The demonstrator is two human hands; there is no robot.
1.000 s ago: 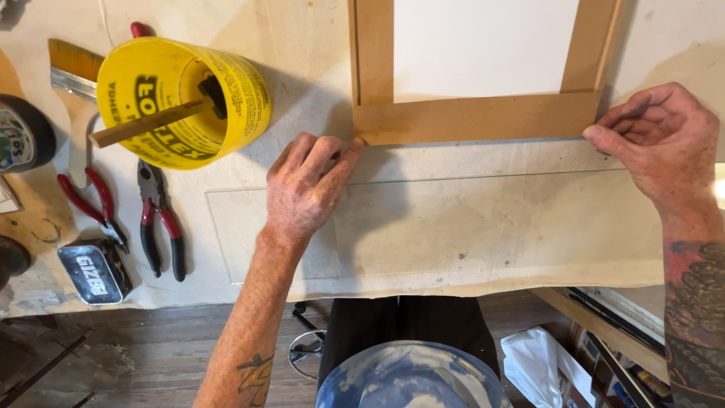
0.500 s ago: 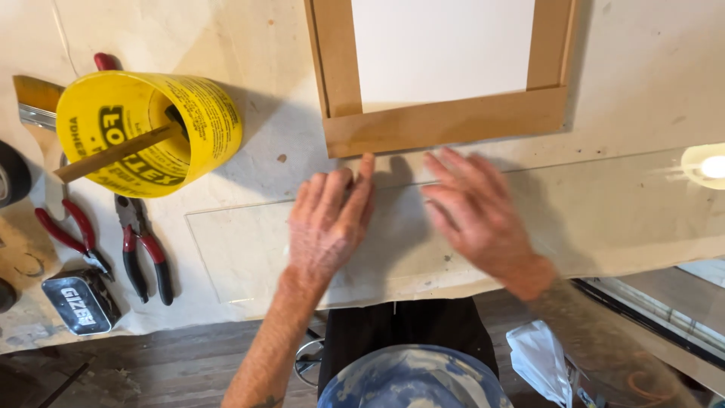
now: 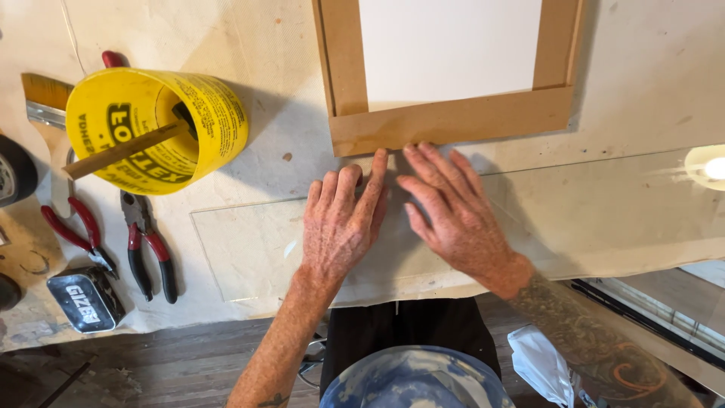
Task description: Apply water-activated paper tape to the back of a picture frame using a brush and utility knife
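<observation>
Both of my hands now lie side by side at the middle of the glass pane (image 3: 249,253); a second ago my right hand (image 3: 453,215) was far out at the frame's right corner, and it has come in beside my left hand (image 3: 343,223). Each hand is open and flat, fingers spread, palms pressing on the pane, gripping nothing. My left index fingertip touches the lower edge of the one wooden frame (image 3: 453,121), which is flat brown board around a white rectangle. That single pane is clear and rectangular, lying on the cream cloth-covered bench (image 3: 649,83) just below the frame. To my left stands one yellow cylindrical tub (image 3: 155,128), tipped on its side, with a wooden stick (image 3: 121,149) in it. Beside it I count two pairs of pliers (image 3: 143,249) with red handles, one paintbrush (image 3: 45,102) and one small metal tin (image 3: 84,298).
</observation>
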